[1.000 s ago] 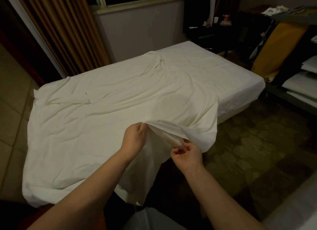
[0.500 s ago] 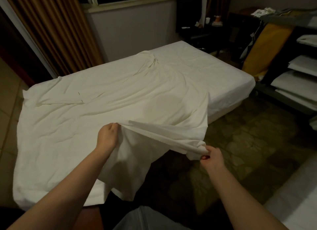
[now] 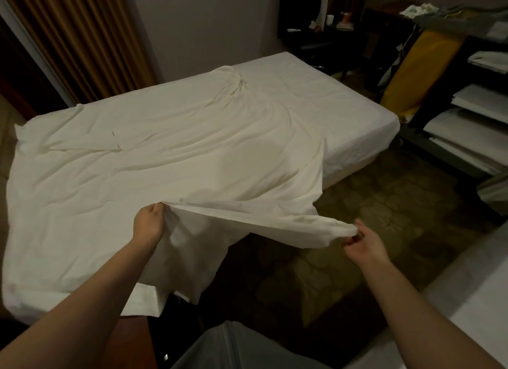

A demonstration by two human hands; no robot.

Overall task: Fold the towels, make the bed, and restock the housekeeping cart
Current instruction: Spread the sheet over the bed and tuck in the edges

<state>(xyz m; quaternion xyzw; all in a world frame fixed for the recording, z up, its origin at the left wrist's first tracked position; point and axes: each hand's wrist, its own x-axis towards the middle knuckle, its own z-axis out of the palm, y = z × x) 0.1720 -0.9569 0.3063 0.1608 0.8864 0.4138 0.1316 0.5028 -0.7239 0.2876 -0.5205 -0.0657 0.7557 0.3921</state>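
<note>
Mattress (image 3: 346,113) near edge mostly beneath sheet (image 3: 178,162)

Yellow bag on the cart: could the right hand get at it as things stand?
Probably not: the right hand pinches a corner of the sheet, and the yellow bag hangs far off across open floor.

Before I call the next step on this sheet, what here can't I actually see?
Head view, the only one:
- left hand fingertips: buried in the sheet fold it grips.
- bed near corner: covered by the draped sheet.
- housekeeping cart: cut by the right edge; stock uncountable.
- desk items: too dim and small.
</note>
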